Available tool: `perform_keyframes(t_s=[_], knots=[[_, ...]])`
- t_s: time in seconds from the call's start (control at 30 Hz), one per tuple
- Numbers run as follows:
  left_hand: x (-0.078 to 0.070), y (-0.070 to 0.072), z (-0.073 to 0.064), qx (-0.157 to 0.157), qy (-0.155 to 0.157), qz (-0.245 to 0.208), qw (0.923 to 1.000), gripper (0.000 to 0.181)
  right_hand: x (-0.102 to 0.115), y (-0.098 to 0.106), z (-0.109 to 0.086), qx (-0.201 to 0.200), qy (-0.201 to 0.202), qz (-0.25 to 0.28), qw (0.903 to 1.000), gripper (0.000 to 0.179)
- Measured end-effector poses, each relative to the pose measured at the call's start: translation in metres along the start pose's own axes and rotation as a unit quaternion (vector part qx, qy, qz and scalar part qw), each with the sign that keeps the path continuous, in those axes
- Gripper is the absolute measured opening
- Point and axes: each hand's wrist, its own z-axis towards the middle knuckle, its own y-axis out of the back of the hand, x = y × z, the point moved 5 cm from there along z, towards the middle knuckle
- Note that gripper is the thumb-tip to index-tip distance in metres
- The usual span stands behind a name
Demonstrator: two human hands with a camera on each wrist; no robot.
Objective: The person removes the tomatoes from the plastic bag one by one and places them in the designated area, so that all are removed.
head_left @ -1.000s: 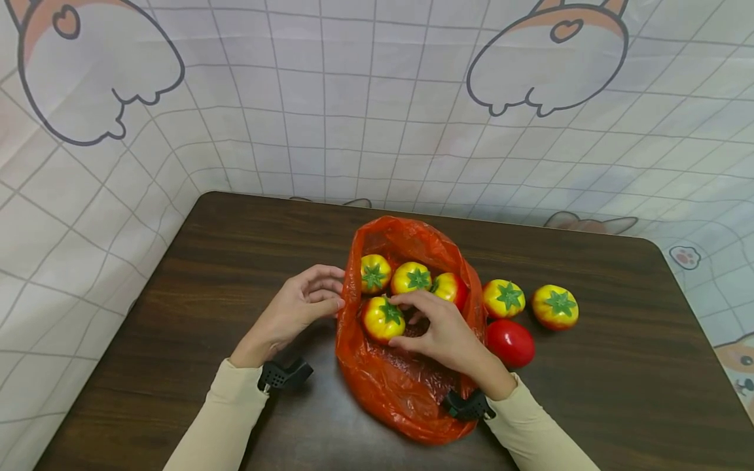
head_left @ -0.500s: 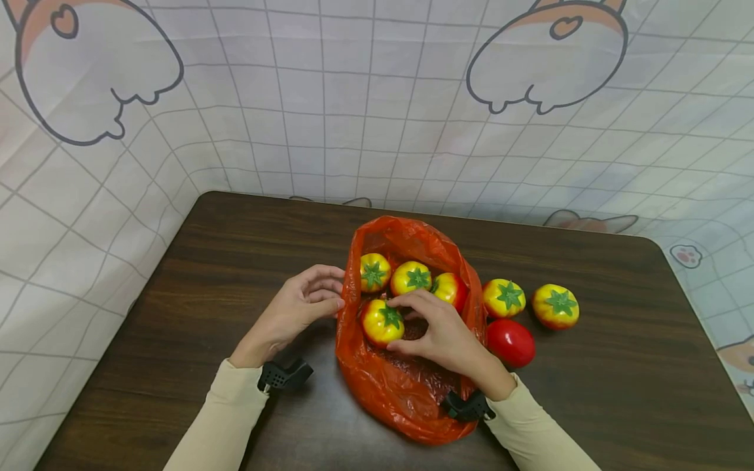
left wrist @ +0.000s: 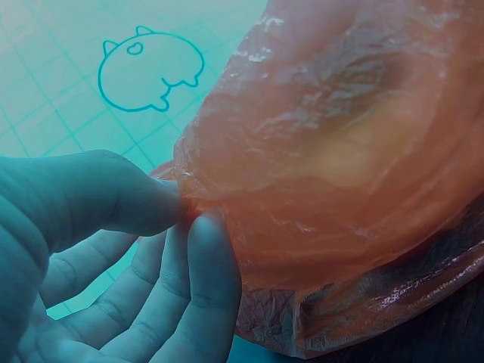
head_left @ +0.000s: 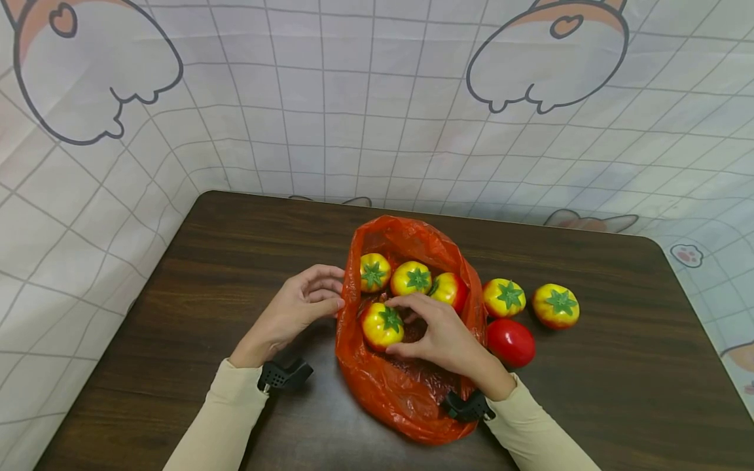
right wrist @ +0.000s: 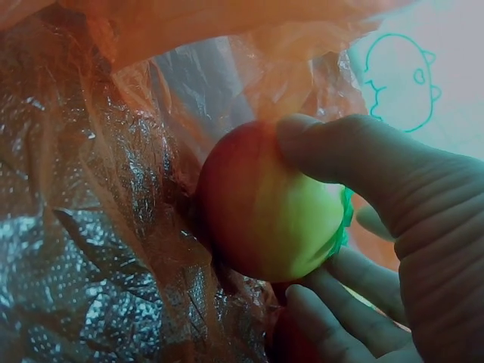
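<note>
A red plastic bag (head_left: 406, 418) lies with its mouth open on the table. My left hand (head_left: 288, 314) pinches the bag's left rim between thumb and fingertips, as the left wrist view shows up close. Inside the bag my right hand (head_left: 442, 333) holds a yellow-and-red toy tomato (head_left: 379, 330) with a green star-shaped leaf. In the right wrist view the thumb lies on the toy tomato's (right wrist: 265, 212) side, with the fingers curled around its leafy end. Behind it in the bag sit three more toy tomatoes (head_left: 410, 277).
Right of the bag, two yellow toy tomatoes (head_left: 556, 306) and a smooth red one (head_left: 510, 343) lie on the dark wooden table (head_left: 618, 366). A white gridded cloth (head_left: 365, 118) with cartoon drawings hangs behind the table.
The toy tomato in my right hand has shifted slightly toward me within the bag, and the thumb has moved a little with it. My left hand stays at the rim.
</note>
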Motion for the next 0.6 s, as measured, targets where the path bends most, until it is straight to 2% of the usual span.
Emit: perform_keyframes(t_s=[0.33,0.6], knots=[[-0.0005,-0.0002,0.0000,0.003,-0.001,0.006,1.0000,0.051,0.0026,0.0012,-0.0011,0.013,0.011,0.004,0.9998,0.068],[-0.0003,-0.0005,-0.0001,0.002,0.000,0.004,1.0000,0.051,0.0024,0.0030,-0.0008,0.013,0.014,0.047,0.9987,0.066]])
